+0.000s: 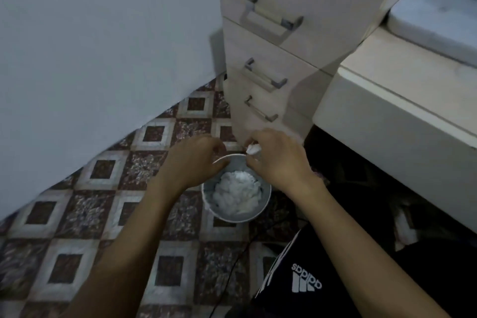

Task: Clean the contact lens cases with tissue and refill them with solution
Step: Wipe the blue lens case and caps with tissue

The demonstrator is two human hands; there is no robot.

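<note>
White crumpled tissue [253, 149] in right hand [277, 160], over bin [265, 195].

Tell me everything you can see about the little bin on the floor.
The bin is a small round grey pail, metal by its look, standing upright on the patterned tile floor beside the drawer unit. It is nearly full of crumpled white tissue. Both hands hover above its far rim; the right hand pinches a small white wad, the left hand curls nearby.

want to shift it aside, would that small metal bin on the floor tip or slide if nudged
The bin probably slides easily: it looks thin-walled and holds only crumpled tissue, so it is likely light. A push near the rim might tip it; low down seems safer.
</note>
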